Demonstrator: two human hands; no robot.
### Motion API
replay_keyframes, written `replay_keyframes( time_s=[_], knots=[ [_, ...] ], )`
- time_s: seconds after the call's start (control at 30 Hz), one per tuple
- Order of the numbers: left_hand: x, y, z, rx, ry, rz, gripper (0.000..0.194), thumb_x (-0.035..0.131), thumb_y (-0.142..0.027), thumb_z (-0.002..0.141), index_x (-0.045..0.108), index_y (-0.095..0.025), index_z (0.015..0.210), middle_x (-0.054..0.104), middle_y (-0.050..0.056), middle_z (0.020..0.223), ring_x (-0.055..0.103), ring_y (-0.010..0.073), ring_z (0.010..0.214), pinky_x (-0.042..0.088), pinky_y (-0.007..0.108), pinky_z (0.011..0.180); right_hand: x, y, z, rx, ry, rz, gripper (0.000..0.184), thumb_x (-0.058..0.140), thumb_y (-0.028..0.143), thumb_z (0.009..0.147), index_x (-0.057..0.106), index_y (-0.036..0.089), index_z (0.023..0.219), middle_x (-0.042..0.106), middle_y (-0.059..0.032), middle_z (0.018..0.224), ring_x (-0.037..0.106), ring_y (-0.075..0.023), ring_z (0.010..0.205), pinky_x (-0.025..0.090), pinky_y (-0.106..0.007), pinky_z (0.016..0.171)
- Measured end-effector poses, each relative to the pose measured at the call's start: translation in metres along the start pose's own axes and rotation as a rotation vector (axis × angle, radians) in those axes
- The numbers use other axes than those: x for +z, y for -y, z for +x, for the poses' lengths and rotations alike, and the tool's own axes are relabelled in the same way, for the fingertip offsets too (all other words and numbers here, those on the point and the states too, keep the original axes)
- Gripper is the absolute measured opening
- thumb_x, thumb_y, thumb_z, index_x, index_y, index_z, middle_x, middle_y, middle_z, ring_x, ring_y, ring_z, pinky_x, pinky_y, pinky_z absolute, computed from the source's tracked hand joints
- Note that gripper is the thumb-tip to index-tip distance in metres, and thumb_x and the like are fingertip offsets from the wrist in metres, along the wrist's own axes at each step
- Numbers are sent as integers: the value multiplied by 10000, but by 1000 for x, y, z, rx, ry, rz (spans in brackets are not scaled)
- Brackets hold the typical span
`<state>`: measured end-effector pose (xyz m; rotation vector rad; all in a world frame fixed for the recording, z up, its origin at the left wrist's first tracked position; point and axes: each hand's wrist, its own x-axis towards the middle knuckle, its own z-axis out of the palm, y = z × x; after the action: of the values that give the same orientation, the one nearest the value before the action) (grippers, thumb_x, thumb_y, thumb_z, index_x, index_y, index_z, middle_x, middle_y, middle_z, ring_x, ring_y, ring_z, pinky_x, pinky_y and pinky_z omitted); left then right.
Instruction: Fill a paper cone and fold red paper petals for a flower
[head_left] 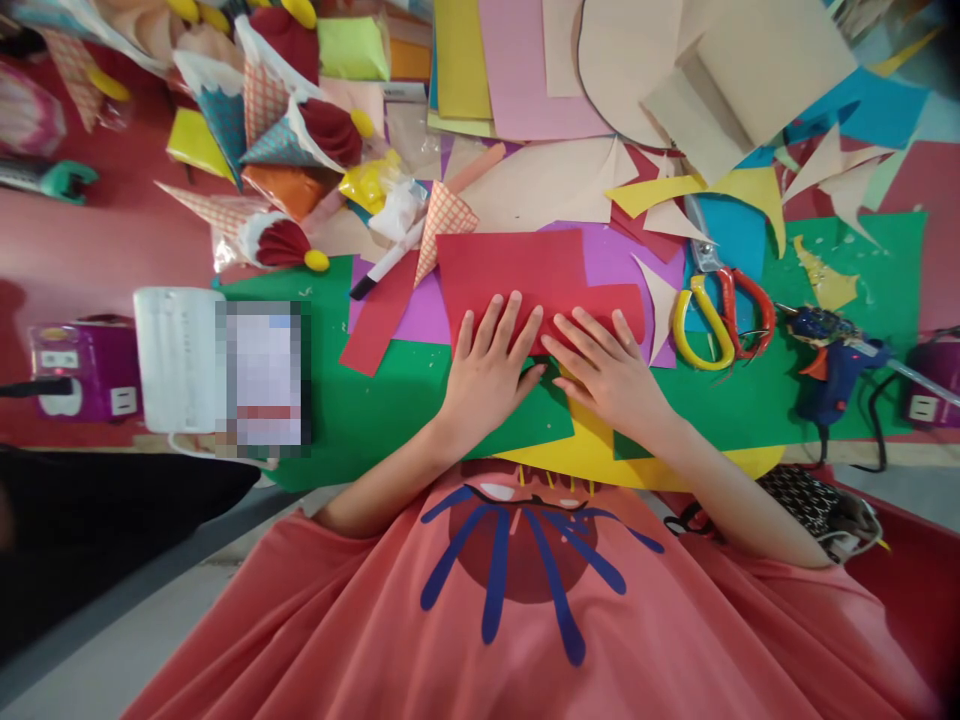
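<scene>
A red sheet (pixel 517 265) of paper or thin foam lies in front of me, over purple (pixel 600 250) and green sheets. My left hand (pixel 493 365) rests flat on its lower left part, fingers stretched out. On its lower right part lies my right hand (pixel 611 365), palm down with the fingers spread. Neither hand grips anything, and the sheet's near edge is partly hidden under them. To the left are a red strip (pixel 379 325), a black-and-white marker (pixel 386 260) and a small checkered cone (pixel 442 225). Scissors (pixel 724 315) with yellow and red handles lie beyond my right hand.
A blue glue gun (pixel 829 370) with its cord lies at the right. At left stand a white box-like device (pixel 180 360), a blurred-out screen (pixel 266 375) and a purple socket block (pixel 97 370). Finished cones (pixel 300 130), coloured sheets (pixel 536 70) and beige offcuts (pixel 844 180) cover the far side.
</scene>
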<state>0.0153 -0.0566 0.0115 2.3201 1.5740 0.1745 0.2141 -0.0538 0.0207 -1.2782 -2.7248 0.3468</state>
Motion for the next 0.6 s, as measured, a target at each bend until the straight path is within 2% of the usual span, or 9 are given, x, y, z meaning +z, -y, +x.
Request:
replay_keyframes(
  time_s=[0.27,0.4,0.5,0.6],
  knots=[
    [0,7,6,36,-26,-22,604,478,-463,929,387,-216,1472,340,138,1573,308,322,1470,217,565,1200,-1,0,3,19,43,56,483,418,324,982,447,189,1445,451,-120,1514,381,-288,1435,258,-593,1184],
    [-4,20,9,123,18,-10,613,488,-483,924,404,-204,1464,349,155,1565,316,335,1464,227,569,1191,-9,8,-3,3,49,20,474,418,314,982,474,164,1428,485,-137,1486,438,-296,1396,310,-576,1167],
    [-6,33,11,233,56,-25,611,459,-532,927,407,-239,1460,355,130,1567,312,314,1468,215,557,1199,-15,15,-7,-30,66,-4,464,436,282,976,488,149,1418,495,-149,1477,455,-301,1381,350,-553,1151],
    [-5,40,11,276,47,-30,610,421,-550,937,401,-243,1463,358,119,1568,310,296,1471,207,534,1208,-18,16,-7,-39,88,-4,466,452,264,969,486,152,1420,489,-154,1481,444,-300,1390,357,-544,1150]
  ],
)
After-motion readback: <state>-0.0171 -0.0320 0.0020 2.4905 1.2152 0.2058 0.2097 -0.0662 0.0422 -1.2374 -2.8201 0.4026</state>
